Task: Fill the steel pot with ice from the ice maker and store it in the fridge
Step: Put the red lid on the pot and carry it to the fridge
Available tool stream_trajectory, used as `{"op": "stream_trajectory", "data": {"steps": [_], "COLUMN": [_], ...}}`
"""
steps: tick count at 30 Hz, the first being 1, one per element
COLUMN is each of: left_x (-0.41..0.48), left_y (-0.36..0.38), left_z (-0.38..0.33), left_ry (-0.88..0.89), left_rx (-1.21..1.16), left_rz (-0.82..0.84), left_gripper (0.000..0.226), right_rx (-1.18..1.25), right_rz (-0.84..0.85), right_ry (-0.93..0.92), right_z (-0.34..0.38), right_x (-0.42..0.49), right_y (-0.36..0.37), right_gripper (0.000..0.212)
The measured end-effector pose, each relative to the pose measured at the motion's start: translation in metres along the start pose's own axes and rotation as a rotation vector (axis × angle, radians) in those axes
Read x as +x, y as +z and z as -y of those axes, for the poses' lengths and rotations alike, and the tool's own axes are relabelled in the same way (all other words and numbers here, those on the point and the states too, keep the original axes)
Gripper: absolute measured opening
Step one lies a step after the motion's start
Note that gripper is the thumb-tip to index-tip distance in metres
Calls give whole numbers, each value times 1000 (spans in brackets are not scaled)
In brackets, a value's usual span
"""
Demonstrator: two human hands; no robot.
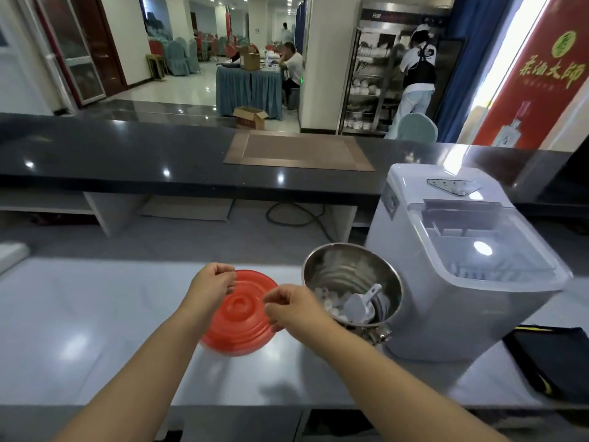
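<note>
Left hand (214,282) is curled & pinches the far rim of the round red plastic lid (239,317). Right hand (291,309) is curled too & grips the lid's right rim. The shiny steel pot (338,271) stands just right of the lid, beside the white ice maker (446,282), w/ ice cubes (331,307) & a white plastic scoop (361,306) inside. The grey surface (95,314) has open room on the left.

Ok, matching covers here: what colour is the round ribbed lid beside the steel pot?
The round ribbed lid is plain red, in the head view.
</note>
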State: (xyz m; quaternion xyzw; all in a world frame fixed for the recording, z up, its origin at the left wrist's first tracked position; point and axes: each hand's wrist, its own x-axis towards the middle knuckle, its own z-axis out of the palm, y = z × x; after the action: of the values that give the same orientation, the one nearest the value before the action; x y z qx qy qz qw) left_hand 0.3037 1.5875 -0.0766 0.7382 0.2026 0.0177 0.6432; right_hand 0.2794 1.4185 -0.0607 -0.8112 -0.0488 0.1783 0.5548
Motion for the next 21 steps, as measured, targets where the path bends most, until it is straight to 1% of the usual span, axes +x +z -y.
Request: {"op": "stream_trajectory", "data": {"steps": [3, 5, 7, 9, 10, 11, 13, 15, 16, 18, 19, 21], "left_x": [22, 31, 36, 38, 41, 43, 50, 50, 52, 50, 52, 59], "left_y": [-15, -23, -26, -29, -30, -31, -33, -33, -34, -34, -34, -36], "left_z": [22, 29, 32, 32, 35, 38, 47, 50, 53, 52, 53, 58], "left_ry": [-58, -106, -116, -123, -140, -152, -179, -185, -195, -224, -239, -256], "left_rx": [108, 179, 240, 329, 373, 414, 453, 443, 422, 394, 382, 374], "left_rz": [-6, -8, 0, 11, 12, 17, 57, 81, 83, 68, 56, 27], "left_gripper": [10, 12, 5, 14, 25, 34, 46, 60, 58, 41, 37, 38], "right_rx": [-179, -280, -340, -412, -447, -482, -537, -534, -509, -448, -411, -349], "right_rz": [-35, -28, -3, 17, 24, 32, 44, 24, 6, -25, -36, -60], "right_ry": [91, 148, 217, 261, 277, 291, 315, 337, 349, 359, 361, 347], "right_z": [-24, -34, -41, -46, -47, -50, -54, -57, -59, -61, -61, -60], "right_x": [18, 25, 30, 36, 39, 44, 51, 56, 58, 60, 60, 59], "right_y": [18, 26, 34, 41, 44, 47, 54, 54, 56, 56, 56, 56], "right_gripper": [12, 9, 20, 34, 39, 41, 35, 32, 32, 33, 34, 34]}}
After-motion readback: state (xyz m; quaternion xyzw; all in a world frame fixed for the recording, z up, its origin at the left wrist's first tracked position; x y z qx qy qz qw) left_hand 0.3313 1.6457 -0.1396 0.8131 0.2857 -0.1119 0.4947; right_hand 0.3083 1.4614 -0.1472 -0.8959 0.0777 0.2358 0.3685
